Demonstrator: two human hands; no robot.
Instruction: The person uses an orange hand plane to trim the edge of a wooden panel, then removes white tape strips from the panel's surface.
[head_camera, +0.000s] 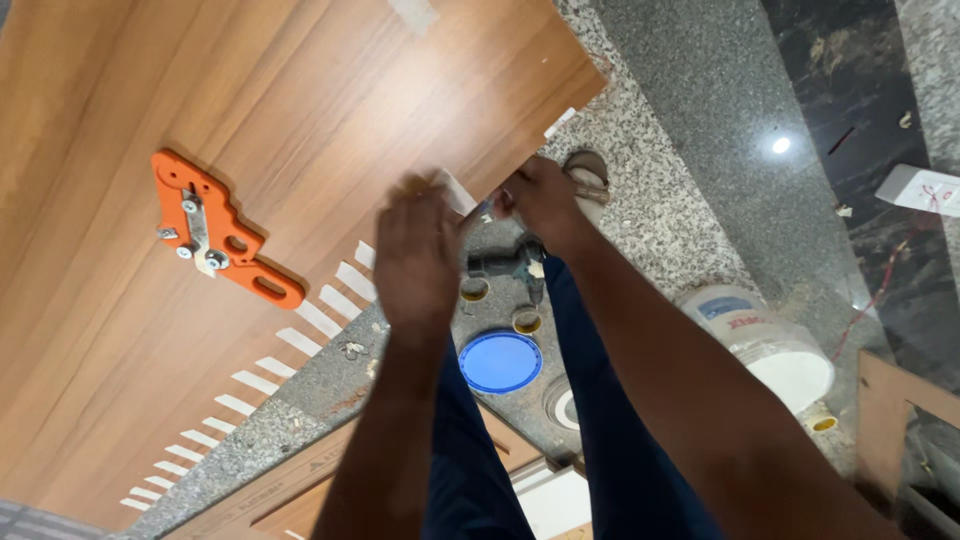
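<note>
— Two hands are up at the near edge of the board (250, 120), as far as I can see from here. Start on the left for me?

— Far left, an orange jig (225, 232) lies flat on the board, bolted at its middle. Right of it, a row of white strips (255, 382) sticks out past the board's edge over the granite floor (690, 90).

— And the hands?

— My left hand (418, 262) is curled at the board's edge, its back to the camera, blurred; it seems to pinch a white strip (455, 190), but I cannot tell the grip for certain. Just right of it, my right hand (543, 198) is closed narrowly at the same spot, fingers touching the board's corner edge.

— Below them?

— A blue lid (500, 362) on the floor between my legs, small yellow-rimmed caps (526, 321) near it, and a white tub (765, 345) on its side to the right.
</note>
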